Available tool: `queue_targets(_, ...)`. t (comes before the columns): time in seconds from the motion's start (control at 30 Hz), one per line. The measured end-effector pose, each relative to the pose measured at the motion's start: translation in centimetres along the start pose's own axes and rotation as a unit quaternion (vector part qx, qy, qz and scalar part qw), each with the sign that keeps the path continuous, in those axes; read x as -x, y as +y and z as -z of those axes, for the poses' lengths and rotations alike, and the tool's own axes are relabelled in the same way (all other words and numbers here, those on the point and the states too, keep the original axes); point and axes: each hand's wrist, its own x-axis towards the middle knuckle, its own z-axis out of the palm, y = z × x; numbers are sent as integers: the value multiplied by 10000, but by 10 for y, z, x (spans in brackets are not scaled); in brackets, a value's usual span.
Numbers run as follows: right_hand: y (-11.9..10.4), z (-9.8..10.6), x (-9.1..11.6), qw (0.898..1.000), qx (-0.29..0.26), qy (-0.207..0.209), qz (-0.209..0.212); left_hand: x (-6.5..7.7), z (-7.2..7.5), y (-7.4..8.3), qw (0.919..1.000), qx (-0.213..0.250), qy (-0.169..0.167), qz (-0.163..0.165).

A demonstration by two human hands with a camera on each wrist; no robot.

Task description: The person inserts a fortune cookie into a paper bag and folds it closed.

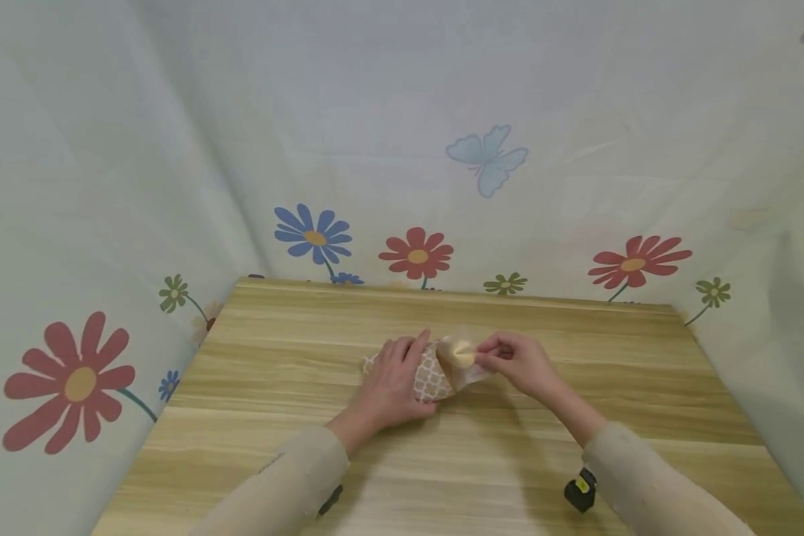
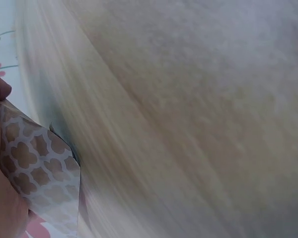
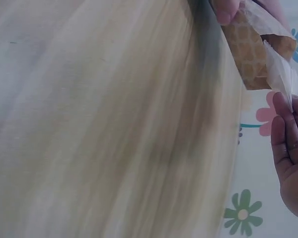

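A small brown paper bag (image 1: 432,376) with a white lattice pattern lies on its side, clear of my body. My left hand (image 1: 390,381) grips it, thumb on the near side and fingers over the far side. From its right-hand opening comes a thin whitish see-through wrapper (image 3: 279,69) with a round gold patch (image 1: 461,353). My right hand (image 1: 521,363) pinches the wrapper's edge between thumb and forefinger. In the left wrist view, the patterned paper (image 2: 37,163) shows beside the left hand. What the bag holds inside is hidden.
A wood-grain table (image 1: 254,357) lies beneath both hands. Behind it and at the sides hangs a pale cloth (image 1: 375,112) printed with flowers and a butterfly. A black device with a yellow label (image 1: 581,490) shows beside the right sleeve.
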Motion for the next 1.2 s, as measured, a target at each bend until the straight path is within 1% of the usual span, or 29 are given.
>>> queue_targets(0.1,-5,-1,-5,9999,114,-50,61,0,0,0,10000,71,-3,17)
queue_targets(0.23,-6,-5,-8,9999,134,-9,72,0,0,1,9999,142,-2,65)
queue_targets(0.37,-8,-12,-6,9997,85,81,220,1,-1,3,9997,216,2,108)
queue_targets(0.53,-15,-21,-1,9987,279,161,393,0,-2,3,9997,196,-7,174)
queue_targets(0.73,-19,-28,0,9977,484,231,423,-1,-1,4,9997,159,161,134)
queue_targets(1.0,-22,-25,1,9955,667,164,653,0,-2,3,9988,294,387,1)
queue_targets(1.2,-24,-22,0,9940,872,-12,661,-1,-4,3,9976,524,462,6)
